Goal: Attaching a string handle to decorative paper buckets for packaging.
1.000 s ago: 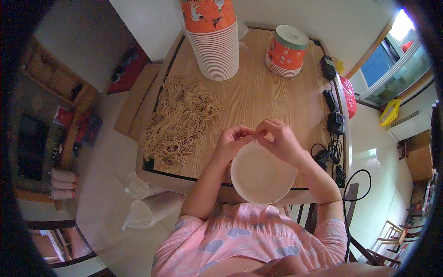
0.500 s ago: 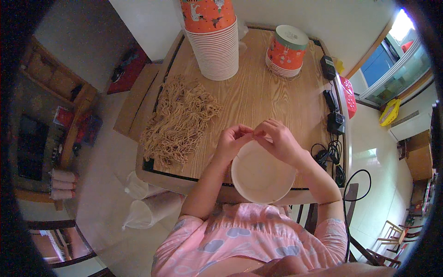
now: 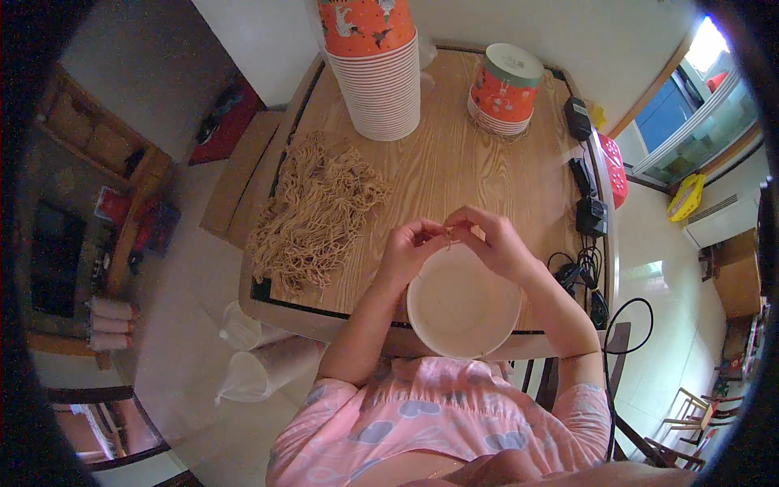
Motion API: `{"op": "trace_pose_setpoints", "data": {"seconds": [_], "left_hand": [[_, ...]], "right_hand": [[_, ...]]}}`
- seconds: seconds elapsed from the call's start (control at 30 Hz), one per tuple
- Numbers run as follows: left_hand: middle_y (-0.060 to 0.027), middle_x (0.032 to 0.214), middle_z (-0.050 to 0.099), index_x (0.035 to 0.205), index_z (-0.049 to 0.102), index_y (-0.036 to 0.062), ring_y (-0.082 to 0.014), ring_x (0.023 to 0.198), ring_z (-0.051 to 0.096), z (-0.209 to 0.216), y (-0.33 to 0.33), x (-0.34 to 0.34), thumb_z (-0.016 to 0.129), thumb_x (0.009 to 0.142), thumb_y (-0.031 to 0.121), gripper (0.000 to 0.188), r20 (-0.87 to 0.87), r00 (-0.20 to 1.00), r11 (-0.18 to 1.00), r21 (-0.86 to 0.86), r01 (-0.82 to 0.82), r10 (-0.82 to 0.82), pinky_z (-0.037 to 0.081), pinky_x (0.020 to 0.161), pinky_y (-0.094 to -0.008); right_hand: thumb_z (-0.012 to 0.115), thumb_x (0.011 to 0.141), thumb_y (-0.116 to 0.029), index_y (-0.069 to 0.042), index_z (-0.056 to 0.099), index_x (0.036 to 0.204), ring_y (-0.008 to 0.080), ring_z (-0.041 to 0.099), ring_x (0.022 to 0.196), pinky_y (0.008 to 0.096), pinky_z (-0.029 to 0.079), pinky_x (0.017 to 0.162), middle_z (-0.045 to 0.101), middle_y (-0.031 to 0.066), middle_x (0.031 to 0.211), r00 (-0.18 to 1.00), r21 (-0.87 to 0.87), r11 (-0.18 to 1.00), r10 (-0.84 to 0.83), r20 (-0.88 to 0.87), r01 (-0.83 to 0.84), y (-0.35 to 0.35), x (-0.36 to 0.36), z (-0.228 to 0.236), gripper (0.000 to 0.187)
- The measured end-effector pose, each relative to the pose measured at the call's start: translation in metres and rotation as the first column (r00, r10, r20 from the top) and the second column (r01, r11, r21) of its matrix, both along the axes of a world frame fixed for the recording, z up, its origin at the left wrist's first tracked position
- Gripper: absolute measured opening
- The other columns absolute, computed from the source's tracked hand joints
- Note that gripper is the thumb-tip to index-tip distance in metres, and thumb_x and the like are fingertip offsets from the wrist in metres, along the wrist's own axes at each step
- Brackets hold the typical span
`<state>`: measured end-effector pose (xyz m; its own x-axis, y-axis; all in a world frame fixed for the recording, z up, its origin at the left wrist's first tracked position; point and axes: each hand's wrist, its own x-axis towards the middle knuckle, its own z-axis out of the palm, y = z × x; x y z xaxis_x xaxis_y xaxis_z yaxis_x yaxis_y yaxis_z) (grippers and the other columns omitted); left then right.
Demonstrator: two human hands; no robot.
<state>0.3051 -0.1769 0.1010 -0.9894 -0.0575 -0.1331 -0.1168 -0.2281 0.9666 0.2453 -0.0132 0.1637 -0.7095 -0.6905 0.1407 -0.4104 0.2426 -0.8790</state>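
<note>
A white paper bucket (image 3: pixel 462 304) stands mouth-up at the table's near edge, against my body. At its far rim my left hand (image 3: pixel 410 247) and my right hand (image 3: pixel 491 243) meet, fingers bent and closed in a pinch. A short bit of tan cord (image 3: pixel 449 235) shows between the fingertips; the rest of it is hidden by the hands. Left of them lies a loose heap of tan cords (image 3: pixel 316 215). Farther off are a tall stack of orange-printed paper buckets (image 3: pixel 377 89) and a shorter upturned stack (image 3: pixel 505 93) with cord around its base.
The wooden table (image 3: pixel 438 174) carries black power adapters (image 3: pixel 591 217) and tangled black cables (image 3: pixel 586 272) along its right edge. Plastic-wrapped stacks (image 3: pixel 251 373) lie on the floor at the left, near a cardboard piece (image 3: pixel 239 187). A red stool (image 3: pixel 613 166) stands beyond the right edge.
My right hand's fingers have lifted and shifted slightly, and a bit of cord now shows between the fingertips. The bucket and the stacks stay where they were.
</note>
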Motion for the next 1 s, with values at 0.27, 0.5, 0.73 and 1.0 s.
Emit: {"op": "trace_pose_setpoints", "data": {"seconds": [0.27,0.5,0.73,1.0], "left_hand": [[-0.0023,0.079,0.064,0.089,0.062,0.0019,-0.0075,0.071,0.059,0.001,0.002,0.001,0.069,0.078,0.011,0.016,0.003,1.000,0.996,0.088,-0.022,0.022,0.047,0.064,-0.0215],[-0.0033,0.081,0.064,0.088,0.062,0.0025,-0.0078,0.072,0.059,-0.004,-0.002,0.000,0.070,0.077,0.012,0.017,0.021,1.000,0.994,0.106,-0.008,0.006,0.048,0.065,-0.0219],[-0.0027,0.079,0.063,0.086,0.062,0.0028,-0.0071,0.069,0.058,-0.005,0.000,0.001,0.070,0.077,0.012,0.015,0.011,1.000,0.990,0.138,-0.010,0.009,0.047,0.062,-0.0211],[-0.0011,0.075,0.062,0.082,0.061,0.0034,-0.0055,0.066,0.056,-0.005,-0.002,0.001,0.069,0.077,0.011,0.012,-0.011,1.000,0.995,0.096,-0.008,0.009,0.046,0.059,-0.0198]], "right_hand": [[0.062,0.080,-0.008,-0.002,0.059,0.093,0.0164,0.060,0.078,0.0289,0.047,0.072,0.062,0.0073,0.082,0.999,0.032,0.999,0.029,-0.031,-0.028,0.000,-0.003,-0.001,0.015],[0.063,0.078,-0.007,-0.002,0.062,0.093,0.0163,0.060,0.077,0.0287,0.048,0.072,0.062,0.0074,0.081,1.000,0.035,0.999,0.030,-0.004,-0.030,0.000,-0.003,0.001,0.015],[0.065,0.075,-0.006,-0.002,0.063,0.089,0.0202,0.062,0.077,0.0314,0.049,0.068,0.064,0.0093,0.083,1.000,0.035,0.999,0.018,-0.008,-0.018,0.001,-0.003,0.000,0.014],[0.065,0.077,-0.008,-0.002,0.063,0.085,0.0198,0.063,0.076,0.0313,0.049,0.066,0.064,0.0094,0.081,1.000,0.055,0.998,-0.005,-0.009,0.006,0.002,-0.003,-0.001,0.010]]}}
